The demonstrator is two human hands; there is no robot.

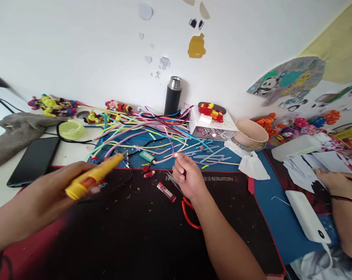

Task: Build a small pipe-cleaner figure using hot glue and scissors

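My left hand (55, 188) is closed around a yellow tapered tool (96, 175) with an orange window in its side. The tool is blurred and its narrow end points up and to the right. My right hand (187, 175) is pinched, thumb against forefinger, on a small pale piece (175, 154) whose kind I cannot make out. Scissors with red handles (190, 216) lie partly under my right wrist. Just left of that hand are a pink lighter (166, 191) and small red fuzzy pieces (148, 174). A green-labelled small item (147, 156) lies behind them.
Loose pipe cleaners (135, 128) spread across the back of the blue mat. Behind stand a black flask (173, 95), a white box (212, 124) and a bowl (250, 134). A phone (34, 161) lies left. At right, another person's hands (335, 182) work near a white device (307, 216).
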